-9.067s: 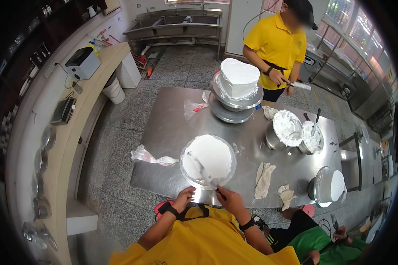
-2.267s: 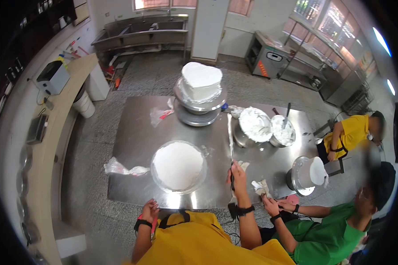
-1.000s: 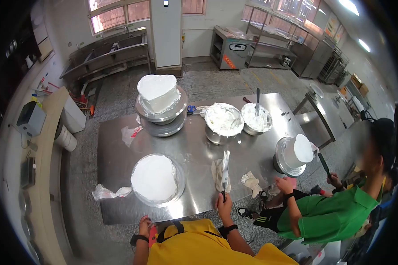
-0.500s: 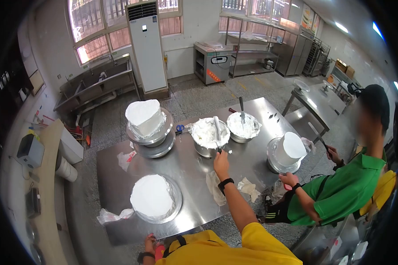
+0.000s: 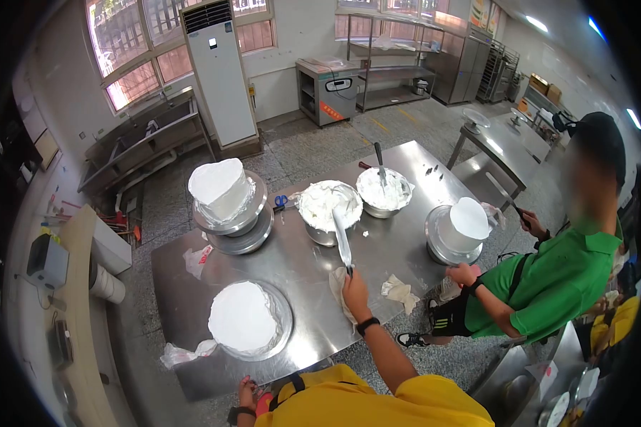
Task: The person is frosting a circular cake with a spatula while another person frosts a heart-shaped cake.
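Observation:
My right hand [image 5: 355, 292] is closed round the handle of an icing spatula [image 5: 342, 238], its long blade smeared with white cream. The blade tip is at the near rim of a metal bowl of whipped cream [image 5: 327, 199]. My left hand [image 5: 247, 393] is low by the table's front edge, fingers curled; what is in them, if anything, I cannot tell. Just beyond it, a round cake coated in white cream [image 5: 243, 317] sits on a metal turntable [image 5: 285, 329]. A second cream bowl [image 5: 384, 191], with a dark-handled tool in it, stands beside the first.
A tall white-coated cake [image 5: 221, 191] stands on a raised turntable at the back left. Across the table, a person in green [image 5: 534, 292] holds a spatula by another cake [image 5: 464, 225]. Cloths [image 5: 399, 294], blue scissors [image 5: 281, 201] and plastic bags [image 5: 188, 351] lie on the steel table.
My right hand has drawn the spatula back toward me, its blade now carrying cream and angled out of the bowl. The view has shifted slightly.

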The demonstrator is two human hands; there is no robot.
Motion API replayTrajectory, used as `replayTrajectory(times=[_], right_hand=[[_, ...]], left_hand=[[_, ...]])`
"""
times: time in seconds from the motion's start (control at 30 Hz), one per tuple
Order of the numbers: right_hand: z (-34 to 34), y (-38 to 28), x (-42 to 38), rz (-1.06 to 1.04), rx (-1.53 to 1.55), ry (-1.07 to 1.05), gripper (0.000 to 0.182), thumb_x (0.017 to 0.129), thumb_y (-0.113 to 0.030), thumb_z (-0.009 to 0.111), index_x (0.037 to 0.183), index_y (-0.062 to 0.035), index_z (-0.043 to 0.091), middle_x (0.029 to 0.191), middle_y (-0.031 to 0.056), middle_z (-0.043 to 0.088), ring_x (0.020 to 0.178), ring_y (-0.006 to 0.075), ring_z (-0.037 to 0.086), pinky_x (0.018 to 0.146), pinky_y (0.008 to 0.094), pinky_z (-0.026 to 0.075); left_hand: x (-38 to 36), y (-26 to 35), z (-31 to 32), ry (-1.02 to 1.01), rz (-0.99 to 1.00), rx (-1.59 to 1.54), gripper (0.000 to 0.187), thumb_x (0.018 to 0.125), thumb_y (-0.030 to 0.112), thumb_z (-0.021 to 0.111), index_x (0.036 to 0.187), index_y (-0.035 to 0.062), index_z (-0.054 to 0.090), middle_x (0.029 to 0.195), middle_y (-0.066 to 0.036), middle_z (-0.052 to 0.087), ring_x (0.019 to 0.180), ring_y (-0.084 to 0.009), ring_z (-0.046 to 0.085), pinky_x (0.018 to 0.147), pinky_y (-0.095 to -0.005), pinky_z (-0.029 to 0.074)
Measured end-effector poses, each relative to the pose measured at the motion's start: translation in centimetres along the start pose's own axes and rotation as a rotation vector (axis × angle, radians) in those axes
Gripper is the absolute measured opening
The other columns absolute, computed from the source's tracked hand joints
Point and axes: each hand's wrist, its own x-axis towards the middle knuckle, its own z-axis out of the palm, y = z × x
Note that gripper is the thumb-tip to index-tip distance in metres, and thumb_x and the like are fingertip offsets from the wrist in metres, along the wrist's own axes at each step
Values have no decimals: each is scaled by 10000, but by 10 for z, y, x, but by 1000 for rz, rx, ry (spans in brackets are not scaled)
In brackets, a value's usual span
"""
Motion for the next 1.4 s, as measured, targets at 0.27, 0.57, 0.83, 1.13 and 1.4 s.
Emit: replayTrajectory(times=[0.27, 0.57, 0.83, 1.13, 1.4], right_hand=[[-35, 45, -135, 122, 210, -214, 355, 1002, -254, 506, 1244, -1, 566, 1071, 225, 657, 947, 400, 645, 829, 450, 497], [-42, -27, -131, -112, 291, -233, 379, 1024, -237, 501, 1308, 11, 533, 1063, 245, 672, 930, 397, 666, 794, 393, 518], [-60, -97, -165, -153, 260, -484, 411, 1010, -226, 542, 1357, -7, 521, 1060, 252, 671, 919, 387, 674, 779, 381, 522], [-56, -117, -224, -105, 158, -477, 419, 1011, -199, 541, 1358, 35, 509, 1063, 271, 666, 919, 379, 676, 789, 390, 514], [-38, -140, -266, -219, 101, -346, 410, 998, -150, 551, 1377, 0, 506, 1175, 275, 637, 977, 381, 681, 802, 368, 521]], left_hand=[[-5, -3, -13, -29, -10, 55, 421, 884, 128, 573, 1300, 156, 519, 1032, 1, 560, 963, -149, 547, 847, -400, 510], [7, 27, -13, -40, -154, -325, 338, 899, 147, 536, 1236, 169, 559, 1000, -8, 591, 905, -158, 562, 854, -399, 495], [4, 96, 5, 93, 233, -209, 304, 1006, 336, 461, 1206, 134, 566, 961, 10, 619, 841, -106, 570, 719, -298, 497], [12, 144, 25, 23, 401, 2, 334, 1053, 366, 409, 1012, 114, 623, 828, 55, 572, 717, -58, 505, 633, -233, 430], [62, 148, 9, -129, 567, 139, 324, 1033, 330, 499, 904, 61, 625, 737, 47, 512, 644, -75, 454, 598, -239, 379]])
